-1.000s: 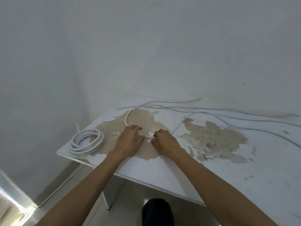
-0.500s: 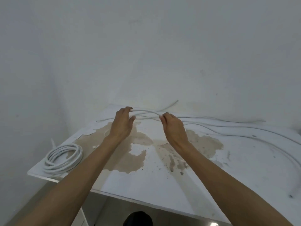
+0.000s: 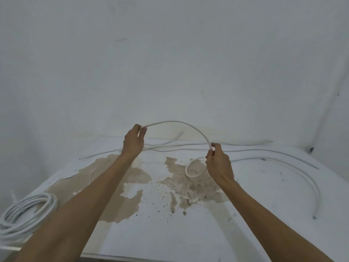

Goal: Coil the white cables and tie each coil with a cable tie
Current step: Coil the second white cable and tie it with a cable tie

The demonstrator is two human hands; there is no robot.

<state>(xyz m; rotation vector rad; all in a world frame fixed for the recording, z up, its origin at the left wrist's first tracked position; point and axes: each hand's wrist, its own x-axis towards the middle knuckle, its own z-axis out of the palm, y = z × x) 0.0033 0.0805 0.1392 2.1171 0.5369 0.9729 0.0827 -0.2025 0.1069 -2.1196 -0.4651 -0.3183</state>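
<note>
Head view: left hand (image 3: 133, 142) and right hand (image 3: 219, 161) each pinch a white cable (image 3: 181, 123) arching between them above a peeling white table (image 3: 154, 233), a small loop (image 3: 194, 168) hanging below the right hand, a finished coil (image 3: 26, 214) lying at the table's left edge

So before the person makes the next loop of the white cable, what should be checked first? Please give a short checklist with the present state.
1. Left hand grips the cable end: ok, fingers pinch it.
2. Right hand holds the white cable further along: ok, the cable arches in the air between both hands.
3. First loop formed: ok, one small loop hangs below the right hand.
4. Remaining length free to pull: cannot tell, it runs among other loose cables on the table.
5. Cable tie within reach: cannot tell, none is clearly visible.
6. Finished coil out of the way: ok, it lies at the table's left edge.
</note>
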